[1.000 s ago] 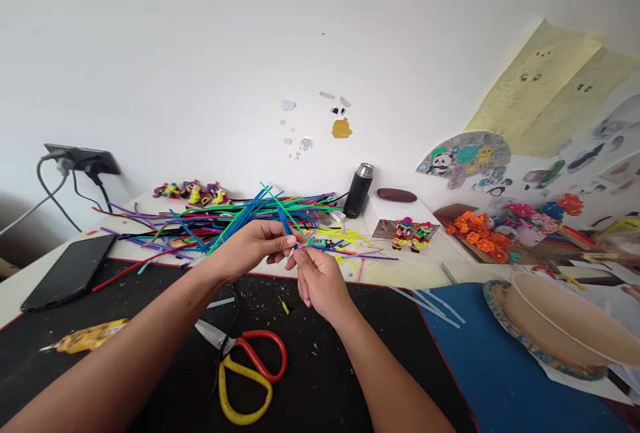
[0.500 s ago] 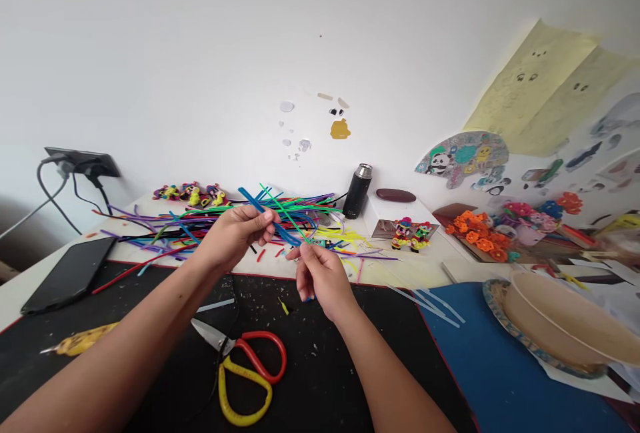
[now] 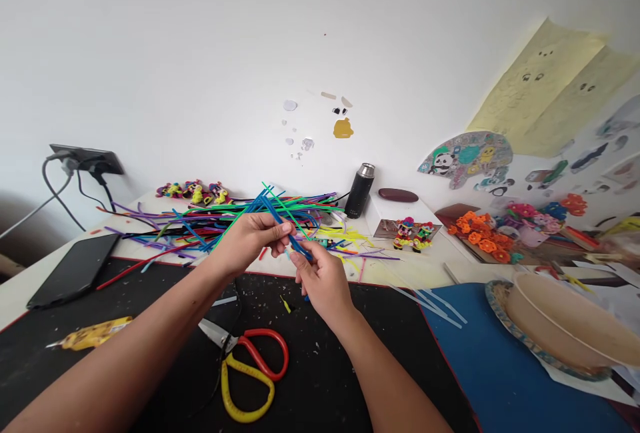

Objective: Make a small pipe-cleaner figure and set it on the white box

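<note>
Between my two hands runs a blue pipe cleaner [image 3: 273, 209], above the far edge of the black mat. My left hand [image 3: 263, 236] pinches it between thumb and fingers. My right hand [image 3: 320, 269] is closed on its lower part, and a blue tip shows below the fingers. How many blue strands lie in the grip I cannot tell. Behind the hands spreads a pile of coloured pipe cleaners [image 3: 170, 219]. Scissors [image 3: 250, 373] with one red and one yellow handle lie on the mat, nearer to me.
A black phone [image 3: 73, 271] and a yellow glue tube [image 3: 93, 334] lie at left. A dark thermos [image 3: 359, 191] stands by the wall. Small pipe-cleaner figures [image 3: 413, 234] lean on a white box [image 3: 425, 214]. At right are a beige bowl [image 3: 565, 313] and orange flowers [image 3: 483, 236].
My left hand has moved right, closer to my right hand. The blue pipe cleaner is now gripped further down, with a shorter stretch between the hands.
</note>
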`<act>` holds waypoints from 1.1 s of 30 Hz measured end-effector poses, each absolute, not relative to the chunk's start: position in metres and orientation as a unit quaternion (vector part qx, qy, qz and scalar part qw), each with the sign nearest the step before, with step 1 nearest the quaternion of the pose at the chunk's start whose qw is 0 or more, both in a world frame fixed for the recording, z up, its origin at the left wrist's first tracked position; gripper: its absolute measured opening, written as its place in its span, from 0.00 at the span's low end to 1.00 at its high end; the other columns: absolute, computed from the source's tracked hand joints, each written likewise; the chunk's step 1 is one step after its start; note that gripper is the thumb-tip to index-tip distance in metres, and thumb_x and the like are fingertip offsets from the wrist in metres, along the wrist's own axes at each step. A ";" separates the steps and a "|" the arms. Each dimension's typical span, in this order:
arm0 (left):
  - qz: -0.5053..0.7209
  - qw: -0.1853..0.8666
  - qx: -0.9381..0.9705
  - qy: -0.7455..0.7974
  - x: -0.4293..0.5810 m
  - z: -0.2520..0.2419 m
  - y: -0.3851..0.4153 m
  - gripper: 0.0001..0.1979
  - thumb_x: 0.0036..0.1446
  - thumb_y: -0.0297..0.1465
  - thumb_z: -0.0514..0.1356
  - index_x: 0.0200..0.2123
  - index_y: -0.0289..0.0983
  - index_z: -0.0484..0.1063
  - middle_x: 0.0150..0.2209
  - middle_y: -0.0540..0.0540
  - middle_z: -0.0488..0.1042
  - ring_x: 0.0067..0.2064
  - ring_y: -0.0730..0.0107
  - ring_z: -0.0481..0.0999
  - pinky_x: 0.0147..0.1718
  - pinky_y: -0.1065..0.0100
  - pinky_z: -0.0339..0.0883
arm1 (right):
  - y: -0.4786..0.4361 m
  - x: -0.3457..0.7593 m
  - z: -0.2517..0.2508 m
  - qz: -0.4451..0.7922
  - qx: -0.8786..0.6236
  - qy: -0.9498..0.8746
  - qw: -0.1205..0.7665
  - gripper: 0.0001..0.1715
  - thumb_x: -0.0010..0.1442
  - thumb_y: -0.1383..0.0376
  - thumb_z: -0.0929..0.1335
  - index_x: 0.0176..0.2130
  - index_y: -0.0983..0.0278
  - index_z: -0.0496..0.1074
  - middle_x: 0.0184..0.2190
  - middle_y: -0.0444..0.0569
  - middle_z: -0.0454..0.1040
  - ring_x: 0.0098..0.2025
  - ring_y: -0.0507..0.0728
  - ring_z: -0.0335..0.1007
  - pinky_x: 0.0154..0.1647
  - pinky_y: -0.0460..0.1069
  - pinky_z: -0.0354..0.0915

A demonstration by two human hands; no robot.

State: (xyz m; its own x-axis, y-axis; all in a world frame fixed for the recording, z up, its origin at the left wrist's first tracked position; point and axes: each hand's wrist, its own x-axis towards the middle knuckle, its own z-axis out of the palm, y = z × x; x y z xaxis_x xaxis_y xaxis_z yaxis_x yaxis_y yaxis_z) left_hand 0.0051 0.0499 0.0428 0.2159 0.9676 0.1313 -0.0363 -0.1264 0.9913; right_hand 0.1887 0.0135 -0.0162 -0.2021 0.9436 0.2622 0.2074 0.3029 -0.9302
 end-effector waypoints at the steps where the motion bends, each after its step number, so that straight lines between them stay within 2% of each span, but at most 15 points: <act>1: 0.477 0.524 0.581 0.400 0.007 0.043 0.050 0.19 0.44 0.45 0.77 0.22 0.35 0.79 0.20 0.46 0.76 0.21 0.71 0.72 0.22 0.69 0.66 | 0.013 0.189 -0.016 0.378 -0.440 -0.680 0.448 0.23 0.70 0.45 0.66 0.47 0.59 0.76 0.21 0.43 0.72 0.18 0.54 0.67 0.21 0.48 0.60; 4: 0.484 0.530 0.579 0.388 0.011 0.042 0.049 0.20 0.44 0.46 0.77 0.21 0.36 0.79 0.20 0.47 0.76 0.21 0.72 0.71 0.22 0.69 0.66 | 0.013 0.189 -0.014 0.319 -0.445 -0.721 0.425 0.22 0.73 0.48 0.63 0.35 0.59 0.73 0.18 0.43 0.71 0.18 0.54 0.67 0.23 0.48 0.60; 6: 0.489 0.530 0.575 0.387 0.012 0.041 0.048 0.20 0.45 0.45 0.77 0.22 0.35 0.79 0.21 0.46 0.76 0.21 0.71 0.71 0.22 0.69 0.66 | 0.013 0.190 -0.012 0.309 -0.445 -0.728 0.420 0.23 0.74 0.50 0.62 0.32 0.59 0.71 0.18 0.43 0.71 0.18 0.54 0.67 0.24 0.48 0.60; 11: 0.517 0.527 0.553 0.387 0.012 0.038 0.049 0.18 0.45 0.42 0.77 0.23 0.35 0.79 0.23 0.46 0.78 0.23 0.70 0.73 0.22 0.69 0.67 | 0.014 0.191 -0.012 0.354 -0.451 -0.699 0.427 0.24 0.74 0.49 0.63 0.33 0.60 0.73 0.18 0.42 0.73 0.17 0.52 0.68 0.24 0.47 0.61; 16: 0.538 0.530 0.529 0.388 0.015 0.039 0.047 0.17 0.41 0.40 0.79 0.24 0.35 0.80 0.22 0.47 0.77 0.22 0.71 0.72 0.20 0.70 0.65 | 0.016 0.191 -0.015 0.360 -0.456 -0.690 0.431 0.27 0.74 0.47 0.62 0.33 0.61 0.74 0.16 0.41 0.71 0.16 0.51 0.66 0.22 0.46 0.61; 23: 0.550 0.511 0.534 0.389 0.018 0.041 0.044 0.16 0.43 0.41 0.77 0.25 0.35 0.81 0.22 0.47 0.77 0.22 0.71 0.70 0.21 0.68 0.65 | 0.016 0.191 -0.011 0.429 -0.446 -0.649 0.443 0.25 0.72 0.47 0.64 0.39 0.63 0.78 0.16 0.41 0.71 0.15 0.51 0.66 0.20 0.44 0.61; 29: 0.562 0.502 0.532 0.387 0.023 0.041 0.040 0.18 0.46 0.43 0.76 0.22 0.35 0.78 0.22 0.45 0.77 0.22 0.71 0.71 0.22 0.68 0.65 | 0.016 0.191 -0.009 0.480 -0.417 -0.616 0.464 0.30 0.70 0.43 0.64 0.40 0.65 0.79 0.16 0.40 0.70 0.14 0.50 0.66 0.17 0.44 0.60; 33: 0.568 0.514 0.526 0.370 0.023 0.042 0.038 0.18 0.45 0.43 0.76 0.23 0.35 0.79 0.22 0.46 0.77 0.22 0.71 0.71 0.22 0.69 0.65 | 0.017 0.191 -0.009 0.492 -0.405 -0.607 0.475 0.30 0.69 0.43 0.65 0.40 0.65 0.79 0.16 0.41 0.71 0.14 0.50 0.66 0.17 0.43 0.60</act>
State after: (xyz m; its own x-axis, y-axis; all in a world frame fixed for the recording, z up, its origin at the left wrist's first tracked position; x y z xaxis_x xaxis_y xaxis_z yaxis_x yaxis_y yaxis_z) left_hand 0.0231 0.0383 0.0424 0.0804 0.9730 0.2162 -0.1943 -0.1975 0.9609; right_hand 0.1907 0.0169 -0.0089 -0.2215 0.9587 0.1785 0.0242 0.1884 -0.9818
